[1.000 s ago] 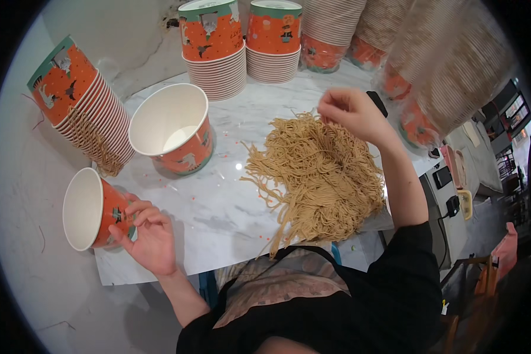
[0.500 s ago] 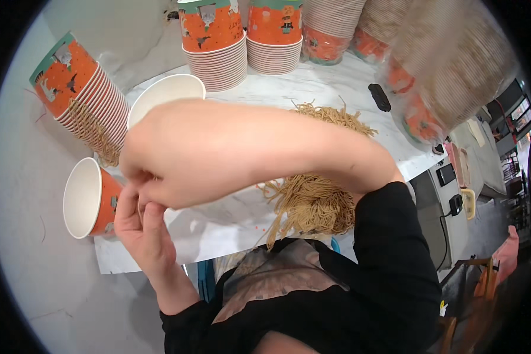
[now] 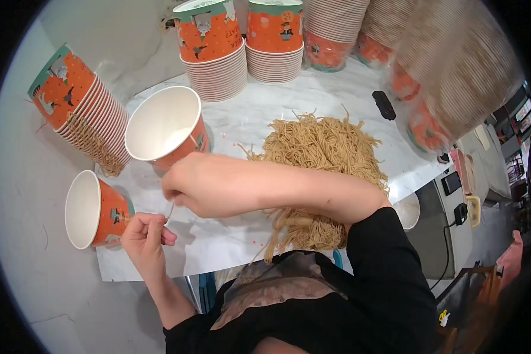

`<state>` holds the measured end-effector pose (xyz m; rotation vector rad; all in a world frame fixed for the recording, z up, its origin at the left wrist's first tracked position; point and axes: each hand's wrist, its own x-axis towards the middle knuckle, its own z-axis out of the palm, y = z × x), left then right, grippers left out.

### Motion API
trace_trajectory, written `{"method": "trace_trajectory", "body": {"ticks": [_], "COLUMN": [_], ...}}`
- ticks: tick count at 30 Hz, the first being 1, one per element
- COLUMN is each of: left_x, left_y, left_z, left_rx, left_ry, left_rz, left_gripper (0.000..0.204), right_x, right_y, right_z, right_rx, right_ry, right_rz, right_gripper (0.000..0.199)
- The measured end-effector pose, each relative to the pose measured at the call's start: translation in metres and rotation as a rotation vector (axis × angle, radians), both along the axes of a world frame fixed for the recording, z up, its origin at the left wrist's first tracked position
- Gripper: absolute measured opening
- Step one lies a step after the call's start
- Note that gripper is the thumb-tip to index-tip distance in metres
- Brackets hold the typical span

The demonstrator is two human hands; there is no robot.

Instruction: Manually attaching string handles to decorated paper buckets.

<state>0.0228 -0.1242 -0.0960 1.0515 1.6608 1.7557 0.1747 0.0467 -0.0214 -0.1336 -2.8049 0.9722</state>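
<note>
My left hand [image 3: 146,239] pinches a thin pale cord [image 3: 171,210] between thumb and fingers. The cord runs up to my right hand [image 3: 194,184], whose fingers are bent closed around it. A short pale length also shows above the right hand, against an orange paper bucket [image 3: 183,160] with a white inside. That bucket stands just beyond the right hand, partly hidden by it. Left of my left hand a second orange paper bucket [image 3: 83,209] shows its white inside. A large heap of tan cords [image 3: 318,144] spreads under and beyond my right forearm.
Tan cords [image 3: 94,144] hang over a leaning bucket stack [image 3: 100,112] at the left. Nested bucket stacks [image 3: 215,71] line the back of the marble-patterned table [image 3: 242,118]. Plastic-wrapped stacks [image 3: 466,82] stand at the right, near a small black object [image 3: 383,105].
My right hand has moved right and towards me, away from my left hand, and the cord now shows between them. The near bucket and cord heap are less covered.
</note>
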Motion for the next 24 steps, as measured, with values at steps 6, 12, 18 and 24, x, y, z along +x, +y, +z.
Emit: {"method": "trace_trajectory", "body": {"ticks": [6, 12, 18, 24], "left_x": [-0.004, -0.035, -0.035, -0.033], "left_y": [0.023, 0.041, 0.066, 0.077], "left_z": [0.004, 0.013, 0.027, 0.043], "left_rx": [0.132, -0.122, -0.114, -0.021], "left_ry": [0.073, 0.045, 0.118, 0.065], "left_rz": [-0.007, -0.119, -0.243, -0.302], "left_gripper": [0.017, 0.022, 0.031, 0.037], "right_x": [-0.014, -0.021, -0.019, -0.016], "right_y": [-0.017, -0.011, 0.003, 0.016], "right_z": [-0.024, -0.03, -0.029, -0.015], "right_rx": [-0.432, -0.45, -0.278, -0.426], "right_ry": [0.105, 0.295, 0.483, 0.453], "right_rz": [0.121, -0.108, -0.173, -0.172], "right_gripper": [0.055, 0.032, 0.015, 0.012]}}
